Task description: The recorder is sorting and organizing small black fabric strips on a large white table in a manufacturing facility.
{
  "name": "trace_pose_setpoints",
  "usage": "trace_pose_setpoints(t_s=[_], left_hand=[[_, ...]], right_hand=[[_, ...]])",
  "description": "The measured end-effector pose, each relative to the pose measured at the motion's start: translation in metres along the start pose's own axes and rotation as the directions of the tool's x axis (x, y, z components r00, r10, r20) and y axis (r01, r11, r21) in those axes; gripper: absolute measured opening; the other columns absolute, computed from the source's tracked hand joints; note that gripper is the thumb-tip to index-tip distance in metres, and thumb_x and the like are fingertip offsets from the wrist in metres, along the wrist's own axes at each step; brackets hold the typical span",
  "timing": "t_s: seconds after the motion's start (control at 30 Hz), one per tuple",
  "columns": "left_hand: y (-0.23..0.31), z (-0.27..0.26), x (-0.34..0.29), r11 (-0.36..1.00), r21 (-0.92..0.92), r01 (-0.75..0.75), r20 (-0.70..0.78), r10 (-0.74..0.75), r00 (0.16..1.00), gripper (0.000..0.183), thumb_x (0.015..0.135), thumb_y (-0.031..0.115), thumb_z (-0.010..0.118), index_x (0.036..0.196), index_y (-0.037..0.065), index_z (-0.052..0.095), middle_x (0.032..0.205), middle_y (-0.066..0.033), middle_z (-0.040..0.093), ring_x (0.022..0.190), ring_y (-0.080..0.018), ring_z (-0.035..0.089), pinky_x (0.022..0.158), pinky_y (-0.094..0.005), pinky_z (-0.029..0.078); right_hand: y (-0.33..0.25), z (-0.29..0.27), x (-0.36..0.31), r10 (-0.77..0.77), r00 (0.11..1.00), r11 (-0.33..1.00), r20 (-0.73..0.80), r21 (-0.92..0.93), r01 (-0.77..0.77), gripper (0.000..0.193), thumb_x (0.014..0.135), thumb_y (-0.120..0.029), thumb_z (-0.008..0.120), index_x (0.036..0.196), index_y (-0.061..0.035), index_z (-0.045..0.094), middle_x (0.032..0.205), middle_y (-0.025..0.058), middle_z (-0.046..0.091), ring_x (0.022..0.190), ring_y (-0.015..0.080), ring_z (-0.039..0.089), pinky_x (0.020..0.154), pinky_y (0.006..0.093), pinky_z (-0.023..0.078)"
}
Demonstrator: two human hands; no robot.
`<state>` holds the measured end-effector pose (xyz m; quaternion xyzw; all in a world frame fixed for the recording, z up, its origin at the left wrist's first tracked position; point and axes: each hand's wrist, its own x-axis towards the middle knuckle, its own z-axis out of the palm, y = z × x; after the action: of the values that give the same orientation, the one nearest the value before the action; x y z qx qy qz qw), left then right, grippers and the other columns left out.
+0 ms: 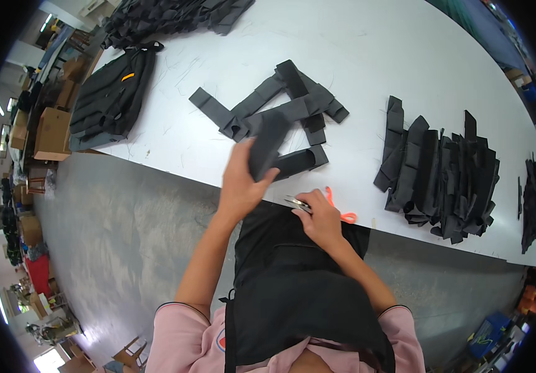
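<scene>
My left hand grips a black fabric strip and holds it up over the near edge of the white table. Just beyond it lies a loose heap of similar black strips. My right hand is closed on a pair of scissors with orange handles, resting at the table edge; the metal blades point left toward my left hand. A black apron covers my front below both hands.
A dense pile of black folded strips sits to the right, with more dark pieces at the far right edge. A black backpack lies at the table's left corner. Cardboard boxes stand on the grey floor to the left.
</scene>
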<state>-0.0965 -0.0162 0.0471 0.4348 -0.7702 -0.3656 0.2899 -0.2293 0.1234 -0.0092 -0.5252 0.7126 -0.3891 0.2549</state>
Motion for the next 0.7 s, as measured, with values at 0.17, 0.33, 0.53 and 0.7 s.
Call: trace_pose_setpoints(t_s=[0.17, 0.33, 0.53, 0.7], left_hand=[[-0.032, 0.051, -0.001, 0.865, 0.377, -0.331, 0.326, 0.211, 0.922, 0.051, 0.065, 0.001, 0.068, 0.113, 0.006, 0.052, 0.113, -0.0115, 0.053, 0.108, -0.0286, 0.050, 0.084, -0.0386, 0.043], [-0.035, 0.059, -0.013, 0.822, 0.374, -0.429, 0.420, 0.262, 0.869, 0.058, 0.055, -0.005, 0.063, 0.110, 0.008, 0.053, 0.117, -0.0056, 0.052, 0.110, -0.0264, 0.049, 0.080, -0.0365, 0.041], [-0.027, 0.048, -0.033, 0.791, 0.354, -0.500, 0.473, 0.310, 0.825, 0.055, 0.057, -0.005, 0.061, 0.110, 0.009, 0.054, 0.120, -0.0042, 0.053, 0.113, -0.0235, 0.047, 0.085, -0.0367, 0.037], [-0.029, 0.045, -0.043, 0.790, 0.345, -0.507, 0.468, 0.324, 0.822, 0.051, 0.060, -0.006, 0.057, 0.109, 0.008, 0.054, 0.121, -0.0041, 0.052, 0.115, -0.0230, 0.047, 0.085, -0.0360, 0.037]], right_hand=[[0.018, -0.021, -0.023, 0.211, 0.977, 0.976, 0.015, 0.047, -0.211, 0.024, 0.077, -0.008, 0.068, 0.098, -0.0040, 0.056, 0.088, 0.0054, 0.057, 0.075, 0.0186, 0.059, 0.066, 0.0290, 0.047], [0.024, -0.042, -0.022, 0.606, 0.795, 0.649, -0.032, 0.597, -0.472, 0.021, 0.077, -0.001, 0.064, 0.097, 0.0001, 0.057, 0.083, 0.0041, 0.057, 0.073, 0.0099, 0.055, 0.063, 0.0215, 0.043], [0.055, -0.048, 0.050, -0.021, 0.987, 0.997, -0.160, 0.074, 0.033, 0.017, 0.078, -0.006, 0.065, 0.093, 0.0000, 0.060, 0.082, 0.0049, 0.059, 0.055, 0.0068, 0.049, 0.043, 0.0217, 0.039], [0.045, -0.044, 0.079, 0.443, 0.848, 0.861, 0.293, 0.124, -0.493, 0.022, 0.074, -0.017, 0.069, 0.088, -0.0021, 0.061, 0.070, 0.0053, 0.062, 0.050, 0.0137, 0.057, 0.049, 0.0266, 0.045]])
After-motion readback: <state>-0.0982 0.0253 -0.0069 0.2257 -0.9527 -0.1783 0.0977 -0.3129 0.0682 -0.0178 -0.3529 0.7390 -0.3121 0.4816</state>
